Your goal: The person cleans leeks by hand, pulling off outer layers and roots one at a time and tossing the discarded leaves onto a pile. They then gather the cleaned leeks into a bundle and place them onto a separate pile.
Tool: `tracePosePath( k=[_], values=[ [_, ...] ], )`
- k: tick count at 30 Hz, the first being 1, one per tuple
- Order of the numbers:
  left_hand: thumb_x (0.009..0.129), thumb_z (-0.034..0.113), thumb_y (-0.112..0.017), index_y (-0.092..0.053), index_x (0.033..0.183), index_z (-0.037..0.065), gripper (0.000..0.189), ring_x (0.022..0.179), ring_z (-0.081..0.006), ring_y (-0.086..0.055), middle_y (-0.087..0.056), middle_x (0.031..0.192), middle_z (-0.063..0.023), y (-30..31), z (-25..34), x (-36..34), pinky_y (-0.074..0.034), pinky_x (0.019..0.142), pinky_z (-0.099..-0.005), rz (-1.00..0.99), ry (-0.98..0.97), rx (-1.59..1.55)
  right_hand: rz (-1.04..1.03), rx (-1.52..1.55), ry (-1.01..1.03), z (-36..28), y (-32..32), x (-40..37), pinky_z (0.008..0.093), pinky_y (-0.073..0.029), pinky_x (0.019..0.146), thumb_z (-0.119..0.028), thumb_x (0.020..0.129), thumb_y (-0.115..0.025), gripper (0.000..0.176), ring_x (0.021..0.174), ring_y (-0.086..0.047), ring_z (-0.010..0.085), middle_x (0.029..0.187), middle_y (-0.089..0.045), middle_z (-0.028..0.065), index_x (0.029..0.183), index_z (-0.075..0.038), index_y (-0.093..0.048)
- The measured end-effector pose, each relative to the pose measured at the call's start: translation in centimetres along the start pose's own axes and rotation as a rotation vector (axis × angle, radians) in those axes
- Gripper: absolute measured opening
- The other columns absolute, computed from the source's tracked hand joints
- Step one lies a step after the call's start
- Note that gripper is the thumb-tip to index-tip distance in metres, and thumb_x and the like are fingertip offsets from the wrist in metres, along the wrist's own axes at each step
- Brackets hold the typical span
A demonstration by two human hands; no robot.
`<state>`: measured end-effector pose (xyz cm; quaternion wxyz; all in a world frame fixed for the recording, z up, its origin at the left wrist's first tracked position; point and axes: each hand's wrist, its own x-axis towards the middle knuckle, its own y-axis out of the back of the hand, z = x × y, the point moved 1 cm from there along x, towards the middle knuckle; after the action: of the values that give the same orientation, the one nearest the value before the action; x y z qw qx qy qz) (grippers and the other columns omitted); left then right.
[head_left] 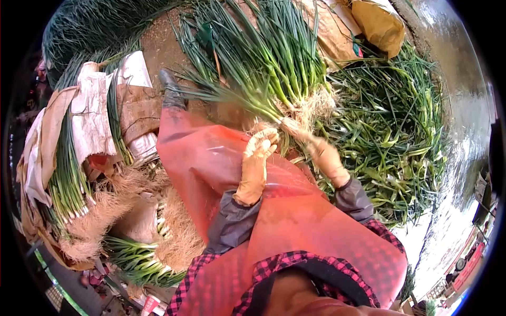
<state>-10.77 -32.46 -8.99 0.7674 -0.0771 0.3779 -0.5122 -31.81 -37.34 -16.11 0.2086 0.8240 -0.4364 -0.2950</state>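
My left hand (257,158), in a pale yellow glove, is raised over the red apron (211,158) with its fingers loosely curled and apart. I see nothing in it. Just beyond it, a blurred green onion (266,108) slants with its root end toward my hands. My right hand (327,160), also gloved, is smeared by motion close to those roots. Whether its fingers hold the roots is not clear. A large pile of green onions (279,68) lies ahead, its stringy roots (319,105) pointing toward me.
Loose green leaves (385,131) are heaped at the right, beside wet pavement (448,68). Brown paper sacking (377,26) lies at the top right. On the left are wrapped green onions (68,174), and another bundle (137,258) sits below. A boot (171,89) stands near the pile.
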Motion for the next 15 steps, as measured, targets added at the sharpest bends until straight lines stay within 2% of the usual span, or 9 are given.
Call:
tracePosePath(
  k=[2,5,6,7,8,10,12,13,15],
  values=[
    [0.089,0.010,-0.050,-0.051,0.117,0.002,0.029,0.109,-0.0174,-0.053,-0.056,0.116,-0.0078,0.0,-0.4,0.1,-0.041,0.092,-0.0290,-0.027,-0.020,0.029,0.257,-0.015,-0.142,-1.5,2.5,4.0,0.0319,-0.049,0.082,-0.015,0.089,-0.053,0.025,0.090,-0.062,0.0210,0.106,-0.062,0.0116,0.114,-0.010,-0.058],
    [0.088,0.006,-0.048,-0.052,0.115,0.000,0.028,0.110,-0.0203,-0.054,-0.057,0.115,-0.0104,0.0,-1.2,-0.2,-0.042,0.092,-0.0311,-0.022,-0.011,0.021,0.499,-0.121,-0.008,0.2,1.3,13.3,0.0330,-0.049,0.076,-0.024,0.087,-0.057,0.028,0.088,-0.062,0.0257,0.102,-0.063,0.0139,0.111,-0.010,-0.060],
    [0.088,0.006,-0.048,-0.053,0.114,0.000,0.027,0.109,-0.0196,-0.054,-0.057,0.115,-0.0100,0.1,-1.3,-0.4,-0.043,0.091,-0.0308,-0.027,-0.002,0.042,0.479,-0.233,-0.027,2.2,-0.5,16.9,0.0344,-0.049,0.075,-0.027,0.085,-0.059,0.031,0.085,-0.062,0.0272,0.098,-0.064,0.0148,0.111,-0.009,-0.060],
    [0.088,0.007,-0.049,-0.054,0.112,0.002,0.025,0.110,-0.0188,-0.054,-0.058,0.114,-0.0093,0.0,-1.4,-0.6,-0.043,0.090,-0.0301,-0.010,0.005,0.063,0.172,-0.108,-0.237,1.2,-0.4,19.0,0.0365,-0.049,0.072,-0.029,0.084,-0.062,0.031,0.082,-0.062,0.0294,0.090,-0.065,0.0149,0.106,-0.007,-0.061],
    [0.088,0.007,-0.049,-0.054,0.112,0.002,0.025,0.110,-0.0188,-0.054,-0.058,0.114,-0.0093,0.0,-1.4,-0.8,-0.043,0.090,-0.0301,-0.008,-0.001,0.066,0.295,-0.236,-0.220,2.7,-2.1,20.7,0.0385,-0.049,0.071,-0.026,0.080,-0.065,0.026,0.080,-0.063,0.0300,0.083,-0.065,0.0158,0.093,-0.004,-0.064],
    [0.088,0.009,-0.050,-0.055,0.110,0.003,0.023,0.108,-0.0178,-0.054,-0.058,0.113,-0.0088,0.0,-1.1,-0.9,-0.042,0.090,-0.0293,0.016,-0.054,0.048,0.321,-0.118,-0.160,2.3,-2.1,21.9,0.0379,-0.049,0.068,-0.027,0.080,-0.064,0.027,0.078,-0.063,0.0293,0.084,-0.065,0.0153,0.093,-0.003,-0.064],
    [0.087,0.009,-0.055,-0.053,0.104,0.005,0.018,0.102,-0.0146,-0.055,-0.059,0.106,-0.0065,-0.8,-1.2,-0.6,-0.043,0.088,-0.0271,0.019,-0.143,-0.011,0.097,0.368,-0.216,-2.5,0.7,17.5,0.0278,-0.047,0.061,-0.030,0.083,-0.061,0.028,0.066,-0.060,0.0153,0.080,-0.065,0.0072,0.092,-0.004,-0.065],
    [0.086,0.007,-0.057,-0.051,0.101,0.006,0.017,0.098,-0.0128,-0.055,-0.058,0.102,-0.0057,-1.7,-1.0,-0.6,-0.043,0.086,-0.0252,0.035,-0.130,0.027,0.032,0.583,-0.078,-3.9,1.2,14.9,0.0235,-0.043,0.061,-0.022,0.089,-0.055,0.019,0.063,-0.053,0.0092,0.075,-0.061,0.0025,0.093,-0.007,-0.064],
    [0.081,0.000,-0.063,-0.045,0.093,0.008,0.023,0.085,-0.0084,-0.052,-0.053,0.091,-0.0025,-3.6,-1.1,-1.1,-0.044,0.074,-0.0199,-0.014,0.027,-0.043,-0.101,0.609,-0.047,-9.6,4.5,7.8,0.0204,-0.041,0.061,-0.018,0.088,-0.057,0.019,0.064,-0.051,0.0075,0.074,-0.058,-0.0007,0.099,-0.005,-0.064]
  ],
)
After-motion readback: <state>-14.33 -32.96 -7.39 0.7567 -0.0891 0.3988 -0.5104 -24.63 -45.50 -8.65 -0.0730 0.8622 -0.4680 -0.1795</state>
